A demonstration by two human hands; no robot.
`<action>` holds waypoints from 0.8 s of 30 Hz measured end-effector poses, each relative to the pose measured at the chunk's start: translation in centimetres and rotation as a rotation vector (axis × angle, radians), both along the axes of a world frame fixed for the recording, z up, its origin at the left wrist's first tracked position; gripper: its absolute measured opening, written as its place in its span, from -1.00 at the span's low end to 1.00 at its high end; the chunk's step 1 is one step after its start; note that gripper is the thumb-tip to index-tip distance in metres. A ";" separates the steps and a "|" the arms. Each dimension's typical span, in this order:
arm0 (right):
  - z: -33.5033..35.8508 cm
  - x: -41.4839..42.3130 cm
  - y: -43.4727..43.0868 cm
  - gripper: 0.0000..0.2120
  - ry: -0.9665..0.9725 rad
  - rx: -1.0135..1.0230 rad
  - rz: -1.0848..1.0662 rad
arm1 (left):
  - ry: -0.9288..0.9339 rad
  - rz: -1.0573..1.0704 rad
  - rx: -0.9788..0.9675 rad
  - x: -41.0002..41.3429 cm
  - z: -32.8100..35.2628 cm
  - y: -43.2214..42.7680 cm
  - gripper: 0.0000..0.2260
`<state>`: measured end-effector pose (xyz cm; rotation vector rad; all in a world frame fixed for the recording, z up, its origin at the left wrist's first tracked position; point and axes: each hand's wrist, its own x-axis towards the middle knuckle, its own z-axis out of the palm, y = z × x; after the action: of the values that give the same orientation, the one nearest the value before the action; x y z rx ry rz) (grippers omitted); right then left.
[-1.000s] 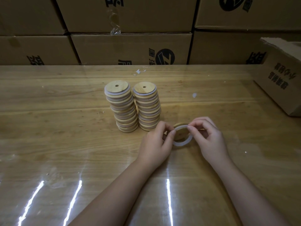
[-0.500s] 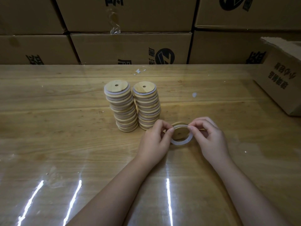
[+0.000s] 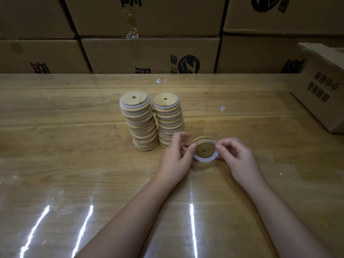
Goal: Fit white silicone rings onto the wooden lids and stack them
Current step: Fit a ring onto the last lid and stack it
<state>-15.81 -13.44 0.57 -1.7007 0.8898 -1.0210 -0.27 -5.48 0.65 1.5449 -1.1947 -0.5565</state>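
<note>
fitting step: beside the stacks, my left hand and right hand pinch the white ring around the lid; next, i reckon, press it down evenly.

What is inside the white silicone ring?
A round wooden lid with a small centre hole. The left hand covers the white silicone ring's left edge; the lid's underside is hidden.

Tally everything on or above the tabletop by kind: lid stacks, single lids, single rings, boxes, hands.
Lid stacks: 2 (left stack, right stack)
Single lid: 1
White ring: 1
Cardboard box: 1
Hands: 2 (left hand, right hand)
Total: 7
</note>
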 end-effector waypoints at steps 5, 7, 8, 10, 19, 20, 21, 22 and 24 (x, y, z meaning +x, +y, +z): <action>0.0 0.1 0.2 -0.83 0.063 -0.191 0.044 | -0.510 0.011 -0.033 -0.7 0.7 0.6 -0.65; 0.1 0.1 0.3 -0.84 0.078 -0.290 0.064 | -0.594 -0.018 -0.026 -0.9 0.9 0.7 -0.68; 0.1 0.2 0.4 -0.85 0.080 -0.317 0.068 | -0.608 -0.020 -0.028 -0.9 0.8 0.8 -0.69; 0.0 0.2 0.4 -0.87 0.080 -0.330 0.064 | -0.586 -0.006 -0.058 -0.7 0.8 0.7 -0.72; -0.5 0.4 0.3 -0.69 0.013 -0.231 0.015 | -0.444 -0.016 -0.103 -0.1 0.6 0.3 -0.73; -0.6 0.3 0.3 -0.68 0.008 -0.195 0.010 | -0.410 -0.020 -0.110 0.0 0.6 0.3 -0.73; -0.7 0.3 0.2 -0.68 0.002 -0.161 0.005 | -0.378 -0.021 -0.123 0.0 0.6 0.2 -0.74; -0.8 0.3 0.2 -0.68 -0.002 -0.140 0.001 | -0.352 -0.021 -0.137 0.1 0.5 0.2 -0.75; -0.7 0.3 0.1 -0.69 -0.019 -0.127 -0.001 | -0.328 -0.022 -0.158 0.2 0.4 0.1 -0.76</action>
<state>-15.51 -13.29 -0.16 -1.7931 0.8279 -1.1133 -0.06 -5.35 1.04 1.5255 -1.4675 -0.2183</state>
